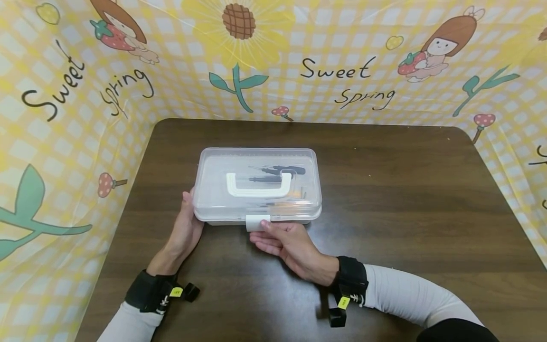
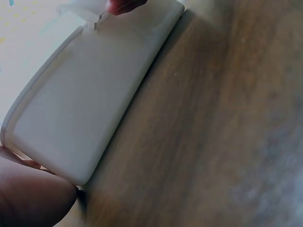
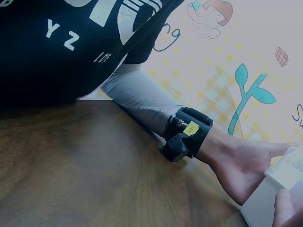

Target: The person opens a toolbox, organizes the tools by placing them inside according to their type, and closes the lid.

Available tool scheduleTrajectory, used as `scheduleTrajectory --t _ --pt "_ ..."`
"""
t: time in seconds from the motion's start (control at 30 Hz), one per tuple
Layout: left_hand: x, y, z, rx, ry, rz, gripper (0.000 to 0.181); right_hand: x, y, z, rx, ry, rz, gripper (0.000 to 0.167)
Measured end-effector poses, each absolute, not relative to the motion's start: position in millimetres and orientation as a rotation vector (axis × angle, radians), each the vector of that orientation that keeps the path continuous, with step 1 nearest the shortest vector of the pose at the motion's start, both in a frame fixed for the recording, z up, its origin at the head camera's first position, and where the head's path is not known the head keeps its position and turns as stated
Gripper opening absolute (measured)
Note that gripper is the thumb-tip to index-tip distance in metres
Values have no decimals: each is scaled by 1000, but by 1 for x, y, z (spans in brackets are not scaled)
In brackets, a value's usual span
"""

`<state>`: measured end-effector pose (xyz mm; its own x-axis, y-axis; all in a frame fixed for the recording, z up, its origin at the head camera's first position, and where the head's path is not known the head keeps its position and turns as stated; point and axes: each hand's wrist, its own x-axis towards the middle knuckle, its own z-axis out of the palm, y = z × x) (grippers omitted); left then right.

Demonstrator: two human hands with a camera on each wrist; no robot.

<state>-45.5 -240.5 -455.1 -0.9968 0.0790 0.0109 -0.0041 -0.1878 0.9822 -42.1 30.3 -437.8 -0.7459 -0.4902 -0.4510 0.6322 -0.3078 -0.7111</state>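
Note:
A clear-lidded plastic storage box (image 1: 256, 159) with a white carry handle (image 1: 258, 192) rests on the table. Through its lid show several dark slim tools and some orange items. My left hand (image 1: 181, 232) lies against the box's left end, its fingers partly hidden by the box. At the front, my right hand (image 1: 295, 247) touches the white latch (image 1: 255, 222) with the thumb, the other fingers extended loosely below it. The left wrist view shows the box's pale front wall (image 2: 90, 104) and the latch tab (image 2: 92, 19) sticking outward near a fingertip of the right hand.
The box stands around the middle of a dark wooden table (image 1: 406, 204) with rounded far corners. A yellow checked cloth (image 1: 171, 85) printed with flowers and figures hangs behind and at both sides. Each wrist carries a black strap with a small camera.

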Motion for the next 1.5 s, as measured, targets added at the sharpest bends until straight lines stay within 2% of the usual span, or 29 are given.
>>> scheduleTrajectory --t 0.6,0.93,1.37,1.5 --pt "-46 -240 -453 109 1960 2387 83 -47 29 -445 204 1227 -2090 33" --pt "-45 -241 -454 111 1959 2387 82 -45 28 -438 309 1124 -2139 40" --pt "-44 -239 -453 118 1952 2415 83 -45 27 -433 289 1088 -2201 41" --pt "-45 -240 -453 114 1959 2402 84 -45 26 -433 335 1115 -2187 37"
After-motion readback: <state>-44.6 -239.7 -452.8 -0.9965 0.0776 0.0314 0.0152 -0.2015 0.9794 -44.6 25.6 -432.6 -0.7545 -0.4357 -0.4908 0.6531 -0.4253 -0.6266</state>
